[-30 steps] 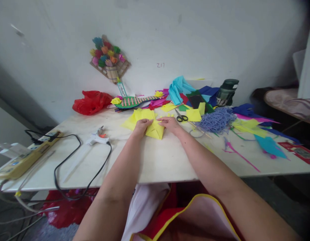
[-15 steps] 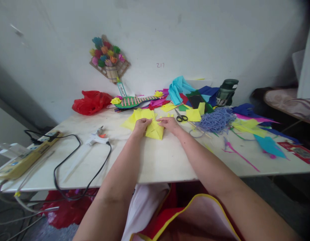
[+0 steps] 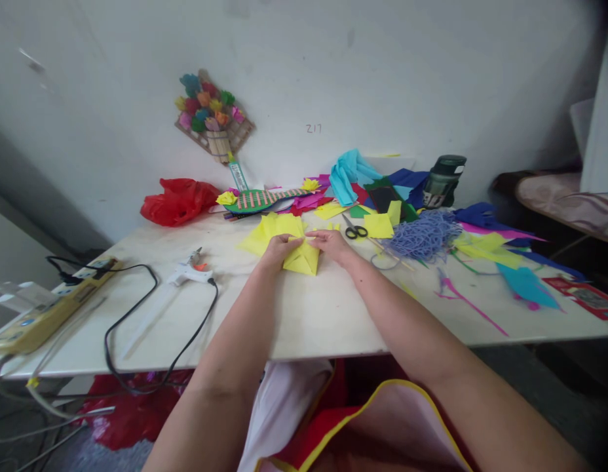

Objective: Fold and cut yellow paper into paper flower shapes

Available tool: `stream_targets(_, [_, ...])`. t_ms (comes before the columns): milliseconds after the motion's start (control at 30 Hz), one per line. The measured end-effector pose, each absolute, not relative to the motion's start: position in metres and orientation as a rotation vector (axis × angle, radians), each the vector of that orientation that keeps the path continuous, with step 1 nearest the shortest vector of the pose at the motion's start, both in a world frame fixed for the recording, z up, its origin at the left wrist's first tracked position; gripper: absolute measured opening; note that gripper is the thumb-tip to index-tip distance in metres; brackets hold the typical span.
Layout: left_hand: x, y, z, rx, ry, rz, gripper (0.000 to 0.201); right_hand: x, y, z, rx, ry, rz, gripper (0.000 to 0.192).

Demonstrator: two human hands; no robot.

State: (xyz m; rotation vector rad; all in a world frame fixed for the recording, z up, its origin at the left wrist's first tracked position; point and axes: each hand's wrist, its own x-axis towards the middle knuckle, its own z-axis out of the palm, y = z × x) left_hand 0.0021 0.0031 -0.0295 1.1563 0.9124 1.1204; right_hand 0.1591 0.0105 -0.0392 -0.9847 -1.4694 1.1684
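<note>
A creased sheet of yellow crepe paper (image 3: 302,261) lies near the middle of the table, with folds showing at its near edge. My left hand (image 3: 280,248) pinches it from the left side. From the right, my right hand (image 3: 329,241) grips the same paper, thumb and fingers closed, its tips close to the left thumb. More yellow paper (image 3: 265,231) spreads out behind my left hand. Just right of my right hand lie black-handled scissors (image 3: 355,229) and small yellow paper squares (image 3: 379,226).
A white glue gun (image 3: 192,272) and a yellow power strip (image 3: 53,308) with a looping black cord sit at left. Purple string (image 3: 424,235), a dark bottle (image 3: 444,180) and coloured paper stand to the right. A red plastic bag (image 3: 179,201) and a decorated green instrument shape (image 3: 265,198) lie at the back.
My hands have drawn slightly closer together on the yellow paper, the left shifting a little to the right. The rest looks the same.
</note>
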Motion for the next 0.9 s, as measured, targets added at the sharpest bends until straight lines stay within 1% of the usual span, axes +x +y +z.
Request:
stream_targets(133, [0.0008,0.0061,-0.0315,1.174,0.943,1.175,0.033,0.1630,0.0082,-0.0357,-0.969,-1.353,1.365,0.044])
stream_targets(167, [0.0005,0.0067,-0.0319,1.174,0.943,1.181,0.033,0.1640,0.0078,-0.0351,-0.971,-1.338,1.396,0.044])
stream_targets(233, [0.0001,0.0070,-0.0321,1.176,0.935,1.175,0.033,0.1652,0.0071,-0.0343,-0.984,-1.357,1.420,0.036])
stream_targets(333, [0.0003,0.0057,-0.0312,1.175,0.927,1.176,0.034,0.1650,0.0062,-0.0338,-1.047,-1.434,1.390,0.023])
stream_targets(467, [0.0020,0.0035,-0.0304,1.163,0.904,1.171,0.034,0.1627,0.0047,-0.0322,-1.104,-1.439,1.298,0.016])
stream_targets(600, [0.0037,0.0019,-0.0297,1.174,0.896,1.103,0.032,0.1618,0.0038,-0.0312,-1.089,-1.427,1.250,0.013])
stream_targets(900, [0.0005,0.0071,-0.0350,1.277,0.924,1.090,0.034,0.1609,0.0057,-0.0359,-1.056,-1.556,1.200,0.013])
